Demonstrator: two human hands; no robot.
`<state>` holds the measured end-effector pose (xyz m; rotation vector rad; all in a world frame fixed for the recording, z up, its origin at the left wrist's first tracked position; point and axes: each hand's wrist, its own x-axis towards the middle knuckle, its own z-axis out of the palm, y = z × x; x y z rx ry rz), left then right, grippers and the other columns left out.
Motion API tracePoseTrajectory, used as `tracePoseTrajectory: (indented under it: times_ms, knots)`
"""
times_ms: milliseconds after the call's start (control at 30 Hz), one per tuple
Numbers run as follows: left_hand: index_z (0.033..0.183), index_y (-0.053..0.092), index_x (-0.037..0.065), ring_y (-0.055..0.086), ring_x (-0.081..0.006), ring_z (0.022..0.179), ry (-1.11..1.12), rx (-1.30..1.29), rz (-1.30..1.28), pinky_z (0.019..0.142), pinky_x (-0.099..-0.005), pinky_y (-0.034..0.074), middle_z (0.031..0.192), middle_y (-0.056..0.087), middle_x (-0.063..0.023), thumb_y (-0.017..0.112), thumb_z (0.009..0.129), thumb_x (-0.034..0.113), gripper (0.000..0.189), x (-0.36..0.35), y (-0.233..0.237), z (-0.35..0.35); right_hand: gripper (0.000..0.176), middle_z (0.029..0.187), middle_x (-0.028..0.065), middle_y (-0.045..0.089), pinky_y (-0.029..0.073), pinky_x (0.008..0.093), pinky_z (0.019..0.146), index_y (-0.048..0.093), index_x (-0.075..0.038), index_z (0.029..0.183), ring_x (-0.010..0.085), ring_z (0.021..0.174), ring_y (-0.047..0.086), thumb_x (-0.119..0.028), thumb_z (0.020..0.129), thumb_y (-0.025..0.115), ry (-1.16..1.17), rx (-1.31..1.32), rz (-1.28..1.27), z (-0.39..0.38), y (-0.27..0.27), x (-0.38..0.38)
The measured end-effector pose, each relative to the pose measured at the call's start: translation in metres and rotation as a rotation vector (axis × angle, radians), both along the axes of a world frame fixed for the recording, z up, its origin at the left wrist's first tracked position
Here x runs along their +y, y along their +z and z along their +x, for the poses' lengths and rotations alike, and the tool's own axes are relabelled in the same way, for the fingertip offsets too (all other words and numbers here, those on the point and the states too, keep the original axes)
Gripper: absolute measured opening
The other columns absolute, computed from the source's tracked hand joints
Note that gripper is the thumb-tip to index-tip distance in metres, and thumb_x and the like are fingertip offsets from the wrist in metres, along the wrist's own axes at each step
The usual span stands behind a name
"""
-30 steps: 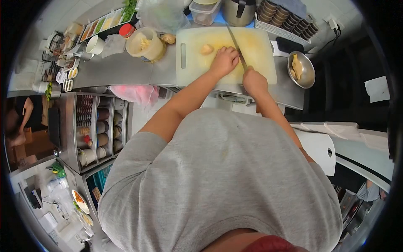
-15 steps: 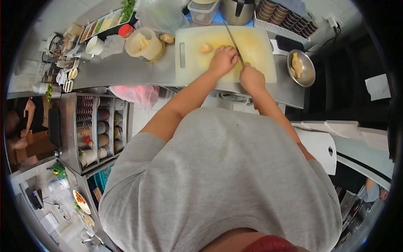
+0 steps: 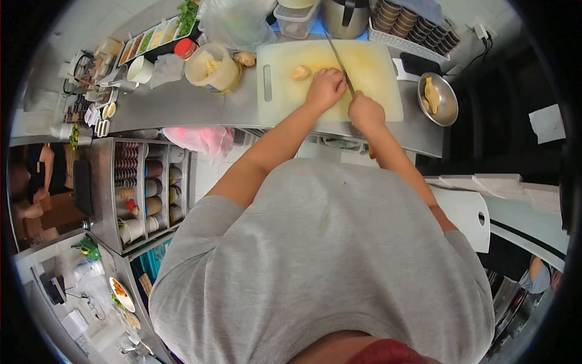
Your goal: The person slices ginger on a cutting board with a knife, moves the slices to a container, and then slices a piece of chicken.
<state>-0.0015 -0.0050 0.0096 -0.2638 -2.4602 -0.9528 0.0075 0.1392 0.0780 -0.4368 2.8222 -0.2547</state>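
On the pale cutting board [image 3: 382,79], my right hand [image 3: 366,113] is wrapped round the handle of a long knife [image 3: 341,60], its blade pointing away from me. My left hand [image 3: 326,89] is close against the left side of the blade, fingers curled down on the board. Whatever lies under those fingers is hidden. A peeled yellowish piece that looks like ginger [image 3: 301,73] rests on the board left of my left hand. Yellow stains spread across the board around the knife.
Right of the board, a metal bowl [image 3: 447,108] holds yellowish pieces. To its left stand a plastic tub [image 3: 229,76] with pale strips, an unpeeled brown lump [image 3: 245,58] and a red-lidded jar [image 3: 185,48]. A metal pot [image 3: 345,21] and a basket of stacked cups [image 3: 412,43] line the back.
The whole view has shifted slightly, so the board and bowl appear a little further right. Both hands keep nearly the same place at the knife.
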Motion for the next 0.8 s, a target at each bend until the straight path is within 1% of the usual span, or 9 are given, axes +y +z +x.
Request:
tracePoseTrajectory:
  times_ms: [67,167,267,367,467,567,667,767,800]
  knots:
    - [0.082,0.064,0.006,0.056,-0.0314,0.086,-0.004,0.019,0.030,0.078,-0.0414,0.044,0.090,0.063,-0.0094,0.061,0.077,0.015,0.010,-0.001,0.001,-0.005,0.028,0.097,0.0205,0.068,0.052,0.0431,0.078,0.062,-0.002,0.101,0.0337,0.090,0.067,-0.015,0.085,0.044,0.029,0.018,-0.010,-0.007,0.005,-0.001]
    - [0.081,0.064,0.006,0.056,-0.0317,0.085,0.006,0.030,0.023,0.078,-0.0415,0.045,0.089,0.063,-0.0094,0.061,0.077,0.014,0.010,-0.001,-0.001,-0.007,0.027,0.095,0.0202,0.068,0.052,0.0432,0.078,0.062,-0.002,0.101,0.0338,0.089,0.067,-0.015,0.085,0.044,0.031,-0.068,0.062,-0.006,0.027,0.000]
    - [0.082,0.065,0.006,0.056,-0.0310,0.086,-0.003,0.032,0.021,0.078,-0.0412,0.045,0.090,0.063,-0.0090,0.062,0.077,0.013,0.009,-0.001,-0.002,-0.007,0.027,0.097,0.0198,0.068,0.052,0.0426,0.079,0.061,-0.002,0.102,0.0336,0.090,0.067,-0.015,0.085,0.044,-0.035,-0.026,0.017,0.002,0.004,-0.004]
    - [0.083,0.066,0.007,0.056,-0.0306,0.087,0.044,0.194,0.052,0.078,-0.0408,0.045,0.090,0.063,-0.0083,0.063,0.077,0.014,0.009,-0.001,0.000,-0.003,0.028,0.097,0.0209,0.068,0.052,0.0426,0.079,0.061,-0.001,0.103,0.0336,0.091,0.067,-0.015,0.085,0.044,-0.018,-0.020,-0.011,-0.005,0.002,-0.004]
    - [0.084,0.067,0.008,0.055,-0.0301,0.088,0.038,0.103,-0.016,0.079,-0.0404,0.045,0.091,0.063,-0.0073,0.063,0.078,0.015,0.010,-0.001,-0.006,-0.002,0.029,0.096,0.0210,0.068,0.051,0.0442,0.079,0.060,-0.002,0.104,0.0356,0.090,0.066,-0.020,0.089,0.043,-0.001,-0.033,0.005,-0.011,-0.001,-0.002]
    - [0.084,0.067,0.009,0.055,-0.0300,0.088,0.044,0.040,-0.059,0.079,-0.0408,0.044,0.091,0.063,-0.0067,0.062,0.078,0.015,0.009,-0.001,-0.006,-0.003,0.028,0.095,0.0211,0.068,0.052,0.0439,0.078,0.061,-0.001,0.102,0.0341,0.088,0.067,-0.016,0.085,0.044,0.046,-0.100,0.065,-0.007,0.028,0.001]
    - [0.085,0.067,0.009,0.055,-0.0299,0.088,0.047,0.032,-0.064,0.081,-0.0412,0.043,0.092,0.063,-0.0065,0.062,0.078,0.015,0.010,0.000,-0.004,-0.002,0.028,0.096,0.0204,0.068,0.052,0.0432,0.079,0.063,-0.002,0.100,0.0333,0.090,0.067,-0.016,0.085,0.044,-0.042,-0.018,0.015,-0.001,0.004,-0.005]
    - [0.086,0.066,0.009,0.055,-0.0297,0.087,0.035,0.055,-0.057,0.081,-0.0412,0.043,0.091,0.062,-0.0067,0.062,0.078,0.015,0.011,-0.001,-0.003,-0.002,0.028,0.096,0.0207,0.068,0.051,0.0431,0.080,0.064,-0.002,0.099,0.0336,0.090,0.067,-0.016,0.085,0.044,0.048,-0.022,0.014,-0.012,0.013,-0.002]
    - [0.086,0.066,0.009,0.055,-0.0299,0.087,0.038,0.054,-0.059,0.081,-0.0412,0.043,0.091,0.062,-0.0068,0.062,0.078,0.015,0.011,-0.002,-0.003,-0.004,0.028,0.096,0.0206,0.068,0.051,0.0432,0.079,0.064,-0.002,0.099,0.0337,0.089,0.067,-0.016,0.085,0.044,0.035,-0.019,0.006,-0.012,0.013,-0.003]
